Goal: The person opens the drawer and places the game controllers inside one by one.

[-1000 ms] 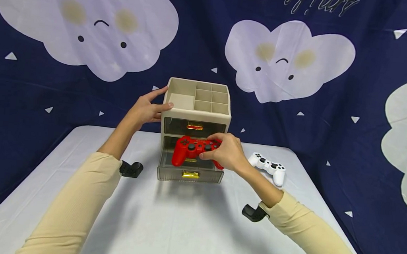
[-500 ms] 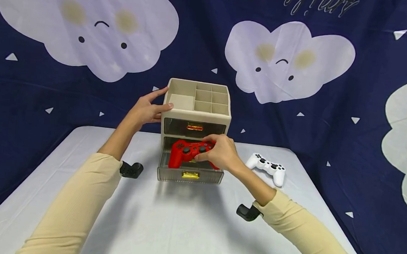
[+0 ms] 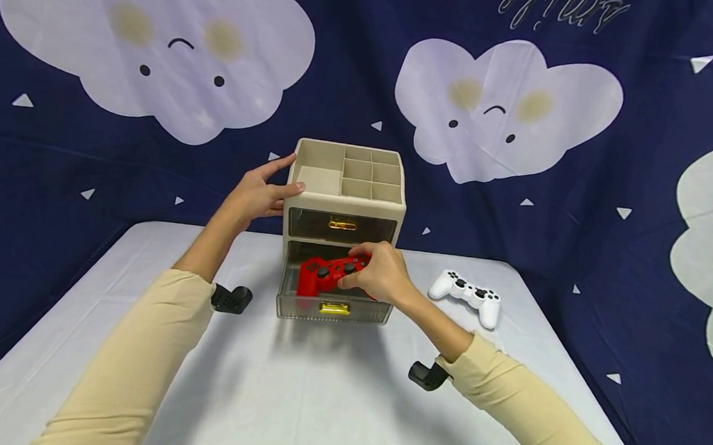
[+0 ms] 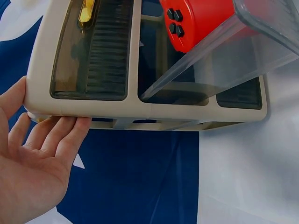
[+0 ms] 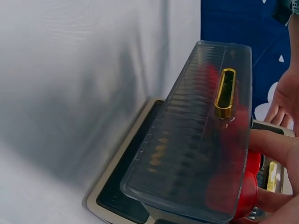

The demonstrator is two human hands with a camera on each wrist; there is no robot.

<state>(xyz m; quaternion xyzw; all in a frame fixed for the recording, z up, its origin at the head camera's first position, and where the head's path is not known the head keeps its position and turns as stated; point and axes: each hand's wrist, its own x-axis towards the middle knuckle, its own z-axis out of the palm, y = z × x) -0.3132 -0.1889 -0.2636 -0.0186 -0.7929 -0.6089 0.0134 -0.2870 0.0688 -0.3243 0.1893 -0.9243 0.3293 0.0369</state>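
My right hand [image 3: 384, 273] pinches the right part of a red game controller [image 3: 317, 273] between thumb and fingers, tilted inside the pulled-out clear drawer [image 3: 362, 313]. In the right wrist view, the controller's red shows blurred through the drawer's front, behind the gold handle [image 5: 225, 93]. My left hand [image 3: 257, 190] touches the upper left side of the cream desktop drawer organizer [image 3: 345, 202], fingers extended and thumb on its top edge. The left wrist view shows those fingertips against the side wall and one end of the controller above the drawer.
A white game controller [image 3: 467, 295] lies on the white-covered table [image 3: 317, 401] right of the organizer. The upper drawer [image 3: 312, 224] is closed. Divided compartments [image 3: 372, 171] form the organizer's top. A dark blue cloud-printed cloth [image 3: 357, 55] hangs behind.
My right hand has moved down and slightly left, taking the red controller from in front of the organizer into the pulled-out drawer. The left hand stays in place.
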